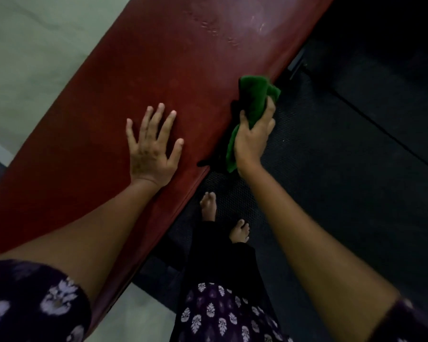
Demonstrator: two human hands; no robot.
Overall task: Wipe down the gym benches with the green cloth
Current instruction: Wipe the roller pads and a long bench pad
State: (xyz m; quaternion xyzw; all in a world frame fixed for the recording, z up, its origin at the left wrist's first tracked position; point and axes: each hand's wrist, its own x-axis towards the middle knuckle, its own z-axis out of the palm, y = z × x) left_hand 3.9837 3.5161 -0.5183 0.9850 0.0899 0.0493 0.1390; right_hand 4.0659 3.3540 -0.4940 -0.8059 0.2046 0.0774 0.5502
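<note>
Here, left hand (151, 149) flat (splayed), right hand (253, 138) gripping cloth (253, 99)

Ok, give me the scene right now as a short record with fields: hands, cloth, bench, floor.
left hand: flat on the bench top, fingers spread, holding nothing
right hand: grips the green cloth at the bench's near edge
green cloth: bunched, sticking out above and below the grip, against the bench edge
bench: red padded bench, runs diagonally, pale scuffed patch at its far end
floor: dark rubber mat on the right, pale floor on the left
person: bare feet on the mat beside the bench
</note>
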